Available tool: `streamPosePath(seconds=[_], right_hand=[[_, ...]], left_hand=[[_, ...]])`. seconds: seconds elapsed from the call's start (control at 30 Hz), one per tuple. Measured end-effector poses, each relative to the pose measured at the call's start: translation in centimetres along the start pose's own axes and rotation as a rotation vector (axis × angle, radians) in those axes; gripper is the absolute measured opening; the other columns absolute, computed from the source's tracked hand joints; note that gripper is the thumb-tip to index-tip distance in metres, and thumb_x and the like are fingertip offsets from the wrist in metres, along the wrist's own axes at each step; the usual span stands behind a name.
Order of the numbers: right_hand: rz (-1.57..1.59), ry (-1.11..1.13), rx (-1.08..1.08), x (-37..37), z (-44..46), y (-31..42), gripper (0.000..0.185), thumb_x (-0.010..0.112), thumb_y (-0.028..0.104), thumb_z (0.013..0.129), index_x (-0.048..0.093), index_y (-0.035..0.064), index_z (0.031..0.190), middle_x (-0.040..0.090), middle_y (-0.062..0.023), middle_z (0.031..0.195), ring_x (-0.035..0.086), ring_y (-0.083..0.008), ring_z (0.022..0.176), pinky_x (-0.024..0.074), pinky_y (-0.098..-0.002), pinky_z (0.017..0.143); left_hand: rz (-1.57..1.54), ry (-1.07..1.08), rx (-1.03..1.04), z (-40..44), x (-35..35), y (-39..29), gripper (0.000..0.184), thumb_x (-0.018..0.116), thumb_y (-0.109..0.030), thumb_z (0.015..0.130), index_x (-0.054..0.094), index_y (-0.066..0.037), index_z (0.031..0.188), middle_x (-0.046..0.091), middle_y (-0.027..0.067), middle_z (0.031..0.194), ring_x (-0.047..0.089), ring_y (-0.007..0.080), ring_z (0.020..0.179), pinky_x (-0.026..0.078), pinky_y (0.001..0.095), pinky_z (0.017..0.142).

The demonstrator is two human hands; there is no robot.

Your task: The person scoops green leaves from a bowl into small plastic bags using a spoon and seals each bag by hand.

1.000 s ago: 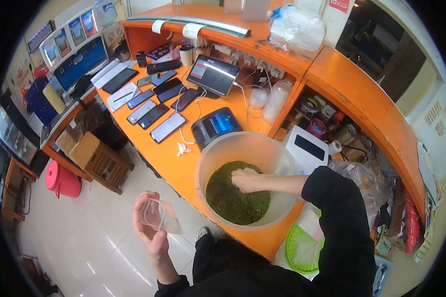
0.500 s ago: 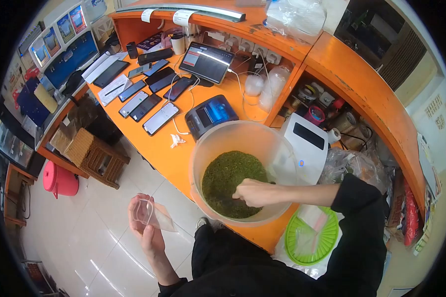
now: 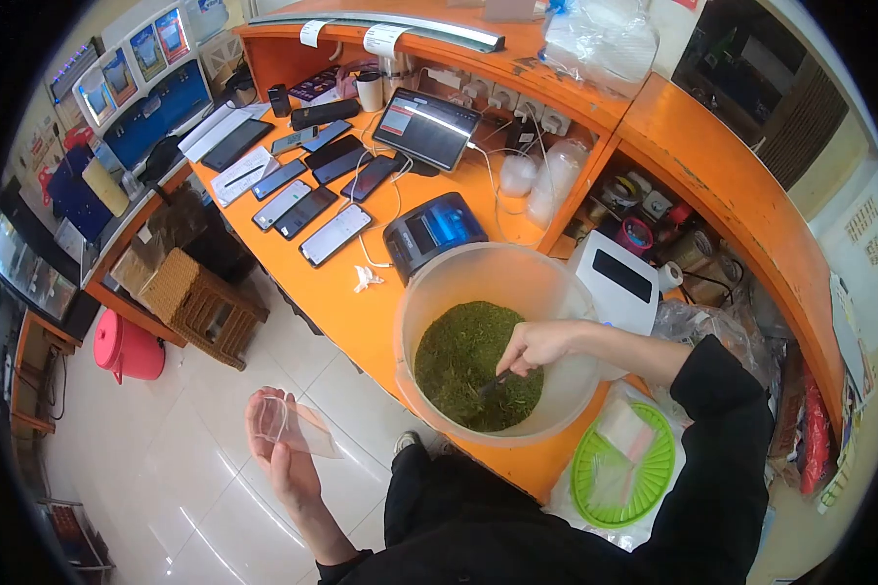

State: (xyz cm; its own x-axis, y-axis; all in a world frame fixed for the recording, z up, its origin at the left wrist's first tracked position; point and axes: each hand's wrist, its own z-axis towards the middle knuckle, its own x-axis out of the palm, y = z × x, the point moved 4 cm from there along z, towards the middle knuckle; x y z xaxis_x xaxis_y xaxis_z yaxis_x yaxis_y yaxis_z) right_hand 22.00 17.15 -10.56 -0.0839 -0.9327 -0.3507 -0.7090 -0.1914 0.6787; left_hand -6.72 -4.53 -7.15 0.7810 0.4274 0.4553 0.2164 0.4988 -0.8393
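Head view: the right hand (image 3: 541,343) had shifted up and away from the near part of the loose green material (image 3: 458,341), where it had been half a second earlier. A dark utensil (image 3: 495,383) now showed clearly between hand and heap; a second earlier the fist had been down against the material and no utensil could be made out. The right fingers (image 3: 519,361) were closed around its handle with no gap, and its lower end was in or against the material, too blended in to tell which, or whether it carried any.

The material covered the bottom of the translucent tub (image 3: 578,312), which stood on the orange worktop (image 3: 327,297) near its edge. Judged from the shift, the digging was mid-stroke, with nothing yet out of the tub.

The left hand (image 3: 288,458) had hardly changed. Its fingers were curled, partly open, around the mouth of a clear bag (image 3: 309,437), which hung tilted over the floor, well apart from the tub. The mouth looked spread and the bag looked unfilled, so that side of the work appeared unchanged. More clear bags (image 3: 626,431) lay on the green tray (image 3: 657,470) beside the tub, untouched.
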Motion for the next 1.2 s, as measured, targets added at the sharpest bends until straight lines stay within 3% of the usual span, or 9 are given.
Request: streamPosePath(seconds=[0.37, 0.47, 0.57, 0.73, 0.83, 0.97, 1.07, 1.1, 1.2], right_hand=[[-0.070, -0.066, -0.088, -0.6, -1.8, 0.8, 0.034, 0.053, 0.004, 0.072, 0.067, 0.0081, 0.103, 0.063, -0.0065, 0.070, 0.055, -0.0134, 0.066, 0.0431, -0.0281, 0.061], [-0.029, -0.102, -0.176, -0.6, -2.7, 1.6, 0.034, 0.051, 0.001, 0.072, 0.067, 0.0072, 0.102, 0.060, -0.0059, 0.066, 0.053, -0.0126, 0.063, 0.0421, -0.0279, 0.060], [-0.060, -0.152, -0.258, -2.2, -4.3, 3.3, 0.034, 0.049, -0.002, 0.074, 0.066, 0.0054, 0.102, 0.057, -0.0049, 0.064, 0.051, -0.0120, 0.062, 0.0414, -0.0276, 0.059], [-0.079, -0.314, -0.355, -4.4, -8.2, 5.8, 0.028, 0.054, 0.000, 0.081, 0.065, 0.0056, 0.106, 0.059, -0.0038, 0.068, 0.052, -0.0116, 0.066, 0.0406, -0.0264, 0.063], [0.044, -0.400, -0.350, -4.9, -10.5, 6.8, 0.027, 0.054, 0.001, 0.082, 0.065, 0.0061, 0.107, 0.060, -0.0036, 0.069, 0.052, -0.0090, 0.067, 0.0412, -0.0240, 0.062], [-0.036, -0.496, -0.288, -5.0, -12.3, 6.8, 0.028, 0.054, 0.002, 0.082, 0.064, 0.0064, 0.108, 0.061, -0.0032, 0.070, 0.053, -0.0091, 0.065, 0.0418, -0.0234, 0.060], [-0.079, -0.551, -0.341, -4.8, -12.9, 6.1, 0.028, 0.054, 0.002, 0.082, 0.064, 0.0063, 0.108, 0.063, -0.0044, 0.070, 0.053, -0.0092, 0.065, 0.0426, -0.0234, 0.059], [-0.121, -0.615, -0.259, -4.4, -13.5, 6.7, 0.028, 0.054, -0.001, 0.078, 0.066, 0.0063, 0.103, 0.061, -0.0039, 0.071, 0.053, -0.0109, 0.068, 0.0403, -0.0273, 0.065], [-0.725, -1.032, -0.361, -2.3, -15.3, 8.7, 0.031, 0.056, -0.001, 0.068, 0.065, 0.0069, 0.096, 0.059, -0.0062, 0.080, 0.055, -0.0148, 0.076, 0.0368, -0.0309, 0.072]], left_hand=[[-0.015, 0.035, 0.015, 0.5, 0.3, 0.2, 0.072, 0.065, -0.031, 0.076, 0.032, 0.002, 0.132, 0.040, 0.0114, 0.131, 0.035, 0.0239, 0.126, 0.018, 0.0432, 0.110], [-0.004, 0.062, -0.004, 1.0, 1.0, -0.1, 0.070, 0.065, -0.028, 0.074, 0.035, 0.001, 0.130, 0.042, 0.0112, 0.129, 0.037, 0.0239, 0.125, 0.020, 0.0429, 0.109], [0.133, 0.069, 0.020, 2.4, 3.6, -0.8, 0.062, 0.069, -0.016, 0.064, 0.045, -0.002, 0.120, 0.048, 0.0110, 0.115, 0.044, 0.0246, 0.115, 0.028, 0.0393, 0.103], [0.794, 0.473, 0.160, 4.8, 9.3, -1.2, 0.054, 0.070, -0.014, 0.063, 0.049, -0.002, 0.111, 0.051, 0.0114, 0.108, 0.047, 0.0250, 0.109, 0.031, 0.0410, 0.101], [1.051, 0.705, 0.420, 5.3, 13.7, -0.6, 0.053, 0.073, -0.017, 0.063, 0.050, -0.003, 0.109, 0.053, 0.0122, 0.107, 0.047, 0.0291, 0.108, 0.031, 0.0425, 0.101], [0.970, 0.846, 0.498, 5.0, 17.8, 0.4, 0.054, 0.074, -0.019, 0.064, 0.051, -0.003, 0.110, 0.053, 0.0131, 0.109, 0.046, 0.0315, 0.109, 0.030, 0.0450, 0.101], [0.972, 0.866, 0.577, 4.4, 20.2, 1.7, 0.053, 0.073, -0.017, 0.064, 0.052, -0.003, 0.109, 0.054, 0.0132, 0.106, 0.050, 0.0321, 0.103, 0.035, 0.0424, 0.098], [0.908, 0.903, 0.483, 4.5, 20.7, 2.3, 0.052, 0.073, -0.018, 0.065, 0.052, -0.002, 0.110, 0.054, 0.0124, 0.106, 0.050, 0.0302, 0.103, 0.035, 0.0413, 0.097], [0.620, 0.971, 0.136, 5.2, 21.6, 4.1, 0.047, 0.071, -0.019, 0.071, 0.052, -0.001, 0.111, 0.055, 0.0095, 0.108, 0.051, 0.0239, 0.105, 0.037, 0.0374, 0.095]])
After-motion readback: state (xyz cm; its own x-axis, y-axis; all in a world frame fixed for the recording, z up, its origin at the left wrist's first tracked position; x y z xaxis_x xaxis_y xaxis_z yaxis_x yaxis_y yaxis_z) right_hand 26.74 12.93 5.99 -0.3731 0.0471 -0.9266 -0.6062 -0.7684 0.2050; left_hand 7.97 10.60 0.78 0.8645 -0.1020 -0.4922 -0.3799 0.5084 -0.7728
